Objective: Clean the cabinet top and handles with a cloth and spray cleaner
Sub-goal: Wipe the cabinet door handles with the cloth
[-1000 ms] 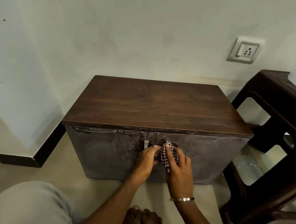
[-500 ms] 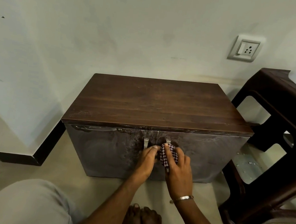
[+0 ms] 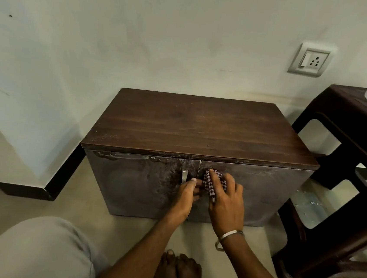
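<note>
From my feed the pale wall [image 3: 142, 44] fills the view behind the cabinet [image 3: 198, 158], with a switch-and-socket plate [image 3: 309, 61] set in it above and to the right of the cabinet. A dark brown plastic stool [image 3: 350, 179] stands just to the right of the cabinet, close beside its right side, and cut off by the frame edge. The cabinet sits on a light floor [image 3: 13, 200], its bare wooden top [image 3: 202, 127] facing me and two smeared, streaky doors below.

I see the left handle [image 3: 184, 176], a small metal pull, uncovered near the door seam. The right handle is hidden under the checked cloth [image 3: 212, 185], which sits on the right door just beside the seam. My right hand [image 3: 226, 200] has its grip curled over the cloth, fingers spread across it and pressing it to the door. My left hand [image 3: 186, 195] lies against the seam just below the left handle; its fingers bend toward the cloth's edge, and I cannot tell whether they pinch it. A metal bangle [image 3: 230, 234] circles the right wrist. I see no spray cleaner from here.
</note>
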### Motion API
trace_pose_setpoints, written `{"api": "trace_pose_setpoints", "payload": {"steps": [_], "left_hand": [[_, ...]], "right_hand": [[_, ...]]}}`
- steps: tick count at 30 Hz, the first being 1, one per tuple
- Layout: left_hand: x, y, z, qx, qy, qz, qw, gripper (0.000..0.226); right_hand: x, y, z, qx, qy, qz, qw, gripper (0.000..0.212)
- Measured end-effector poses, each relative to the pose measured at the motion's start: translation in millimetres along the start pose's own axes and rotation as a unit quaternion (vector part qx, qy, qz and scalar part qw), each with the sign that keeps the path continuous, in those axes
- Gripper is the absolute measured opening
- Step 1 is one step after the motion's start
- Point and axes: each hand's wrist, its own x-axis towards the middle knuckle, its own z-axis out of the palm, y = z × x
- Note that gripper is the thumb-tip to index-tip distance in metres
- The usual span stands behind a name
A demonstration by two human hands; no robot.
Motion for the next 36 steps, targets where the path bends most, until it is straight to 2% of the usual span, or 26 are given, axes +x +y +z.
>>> {"api": "trace_pose_setpoints", "payload": {"steps": [5, 14, 20, 25, 29, 32, 36], "left_hand": [[-0.1, 1.0, -0.2, 0.0, -0.005, 0.0, 1.0, 0.039], [-4.8, 2.0, -1.9, -0.006, -0.02, -0.009, 1.0, 0.04], [-5.6, 5.1, 0.9, -0.022, -0.009, -0.009, 1.0, 0.033], [-4.9, 1.4, -0.2, -0.016, -0.017, 0.007, 1.0, 0.038], [-4.9, -0.9, -1.3, -0.009, -0.019, 0.014, 1.0, 0.041], [-2.5, -1.1, 0.6, -0.008, -0.016, 0.026, 1.0, 0.041], [-3.6, -4.9, 2.0, -0.006, -0.003, 0.051, 0.999, 0.035]], "right_hand": [[-0.1, -2.1, -1.6, 0.006, -0.002, 0.035, 0.999, 0.07], [-24.9, 13.5, 3.8, -0.035, -0.035, -0.044, 0.998, 0.074], [-4.5, 7.7, -0.6, -0.005, -0.009, -0.019, 1.0, 0.075], [-21.2, 15.0, 6.7, 0.004, -0.032, -0.022, 0.999, 0.08], [-39.8, 26.0, 15.1, -0.012, -0.08, -0.023, 0.996, 0.081], [-37.0, 27.7, 16.3, 0.105, -0.053, 0.084, 0.99, 0.068], [-10.9, 20.6, 4.3, 0.324, -0.018, 0.168, 0.931, 0.046]]}}
